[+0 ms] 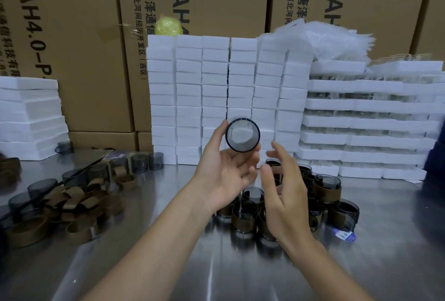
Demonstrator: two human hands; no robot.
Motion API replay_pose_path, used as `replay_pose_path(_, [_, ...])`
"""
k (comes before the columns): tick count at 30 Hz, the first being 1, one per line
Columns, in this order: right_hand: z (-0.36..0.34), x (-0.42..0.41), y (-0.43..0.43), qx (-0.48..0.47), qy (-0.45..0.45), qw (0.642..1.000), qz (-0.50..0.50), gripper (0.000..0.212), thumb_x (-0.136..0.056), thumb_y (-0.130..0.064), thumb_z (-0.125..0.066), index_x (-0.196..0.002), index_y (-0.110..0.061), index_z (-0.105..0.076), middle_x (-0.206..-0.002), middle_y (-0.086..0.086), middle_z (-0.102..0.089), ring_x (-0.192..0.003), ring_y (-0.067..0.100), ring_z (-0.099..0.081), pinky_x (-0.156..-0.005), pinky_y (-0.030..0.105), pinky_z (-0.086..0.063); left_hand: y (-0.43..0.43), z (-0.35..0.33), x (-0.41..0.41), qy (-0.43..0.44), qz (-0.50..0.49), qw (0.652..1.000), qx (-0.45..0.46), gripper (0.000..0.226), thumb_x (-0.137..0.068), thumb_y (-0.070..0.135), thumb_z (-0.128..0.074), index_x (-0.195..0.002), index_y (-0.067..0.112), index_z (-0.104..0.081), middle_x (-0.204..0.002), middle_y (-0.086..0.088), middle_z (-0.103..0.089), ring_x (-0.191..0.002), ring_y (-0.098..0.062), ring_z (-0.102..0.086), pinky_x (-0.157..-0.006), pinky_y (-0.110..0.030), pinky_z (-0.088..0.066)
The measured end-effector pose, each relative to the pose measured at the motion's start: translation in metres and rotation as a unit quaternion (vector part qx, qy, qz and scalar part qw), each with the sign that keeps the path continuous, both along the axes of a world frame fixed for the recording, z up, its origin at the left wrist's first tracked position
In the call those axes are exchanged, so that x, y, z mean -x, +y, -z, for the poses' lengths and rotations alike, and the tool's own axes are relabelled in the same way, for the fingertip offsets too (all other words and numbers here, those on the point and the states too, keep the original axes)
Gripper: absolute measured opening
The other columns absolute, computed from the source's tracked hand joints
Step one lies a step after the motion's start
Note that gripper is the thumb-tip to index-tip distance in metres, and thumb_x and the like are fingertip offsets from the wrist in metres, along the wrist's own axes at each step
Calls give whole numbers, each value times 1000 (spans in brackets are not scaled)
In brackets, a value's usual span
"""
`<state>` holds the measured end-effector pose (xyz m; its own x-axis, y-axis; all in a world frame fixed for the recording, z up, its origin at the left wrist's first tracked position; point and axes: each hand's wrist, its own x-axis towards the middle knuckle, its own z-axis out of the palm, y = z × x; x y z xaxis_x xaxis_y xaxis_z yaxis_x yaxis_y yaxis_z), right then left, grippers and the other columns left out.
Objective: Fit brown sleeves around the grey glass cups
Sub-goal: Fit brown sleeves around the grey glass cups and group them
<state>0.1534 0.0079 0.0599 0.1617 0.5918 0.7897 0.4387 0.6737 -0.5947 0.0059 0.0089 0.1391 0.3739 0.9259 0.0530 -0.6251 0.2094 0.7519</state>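
Left hand (224,170) holds bare grey glass cup (243,135) between thumb and fingers, above steel table (168,252). Right hand (281,190) just beside, fingers loosely spread, holds nothing. Brown sleeves (72,202) piled at left.

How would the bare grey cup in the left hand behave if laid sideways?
The grey glass cup looks round and straight-walled, so on its side it would probably roll on the smooth steel table. Being glass with no sleeve, it is likely slippery and breakable in the left hand.
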Motion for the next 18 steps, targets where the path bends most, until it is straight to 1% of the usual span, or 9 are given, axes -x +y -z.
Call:
replay_pose_path(2, [-6, 5, -5, 17, 39, 997, -62, 71, -100, -70, -50, -165, -45, -35, -149, -28, -53, -125, 8, -62, -91, 20, -53, -7, 11, -3, 54, -25, 998, 1, 76, -83, 66, -75, -124, 3, -75, -114, -12, -78, -92, -23, -71, -79, -32, -53])
replay_pose_path(3, [-8, 7, -7, 31, 43, 995, -90, 76, -97, -72, -54, -166, -49, -32, -152, -27, -53, -129, 6, -61, -96, 22, -53, -11, 18, -5, 75, -28, 997, 1, 76, -86, 66, -72, -129, 3, -75, -118, -12, -79, -100, -25, -73, -86, -34, -54])
replay_pose_path(4, [-8, 9, -9, 50, 40, 992, -109, 79, -94, -72, -58, -165, -52, -31, -152, -26, -54, -132, 4, -60, -103, 25, -51, -17, 25, -8, 90, -28, 996, 0, 74, -92, 66, -67, -132, 4, -75, -122, -13, -79, -106, -25, -75, -91, -34, -57])
replay_pose_path(5, [-6, 11, -12, 65, 35, 991, -115, 78, -92, -72, -61, -163, -55, -34, -150, -26, -56, -134, 1, -59, -107, 27, -49, -23, 32, -10, 102, -27, 994, -3, 71, -98, 66, -59, -134, 6, -75, -125, -12, -79, -109, -24, -76, -89, -34, -59])
replay_pose_path(8, [4, 16, -15, 46, 13, 997, -66, 50, -96, -63, -62, -144, -51, -58, -132, -24, -61, -126, 1, -62, -103, 30, -52, -33, 50, -13, 126, -17, 992, -7, 70, -105, 68, -43, -131, 12, -76, -120, -8, -80, -103, -19, -78, -77, -29, -61])
replay_pose_path(10, [11, 17, -13, 33, 36, 997, -52, 30, -104, -50, -55, -130, -44, -69, -125, -20, -64, -121, 4, -64, -102, 32, -53, -36, 58, -15, 150, -25, 988, -1, 67, -105, 69, -39, -126, 17, -75, -112, -6, -78, -95, -18, -77, -77, -30, -60])
replay_pose_path(12, [15, 18, -15, 26, 56, 997, -55, 28, -108, -44, -49, -126, -44, -71, -124, -19, -66, -121, 5, -65, -103, 26, -51, -39, 62, -15, 159, -30, 987, 3, 68, -105, 69, -37, -126, 17, -75, -111, -6, -79, -95, -17, -77, -80, -32, -60])
replay_pose_path(15, [19, 18, -20, 33, 39, 995, -81, 29, -104, -54, -53, -129, -50, -66, -127, -20, -62, -119, 6, -65, -96, 16, -50, -43, 62, -15, 119, -43, 992, 28, 73, -102, 74, -44, -127, 15, -80, -121, -12, -80, -99, -21, -79, -81, -33, -63])
replay_pose_path(18, [18, 14, -21, 32, 4, 994, -104, 39, -96, -51, -66, -135, -51, -63, -132, -21, -62, -122, 7, -65, -97, 19, -52, -41, 62, -9, 62, -59, 996, 28, 68, -94, 68, -69, -126, 9, -81, -131, -14, -75, -116, -24, -74, -94, -37, -62])
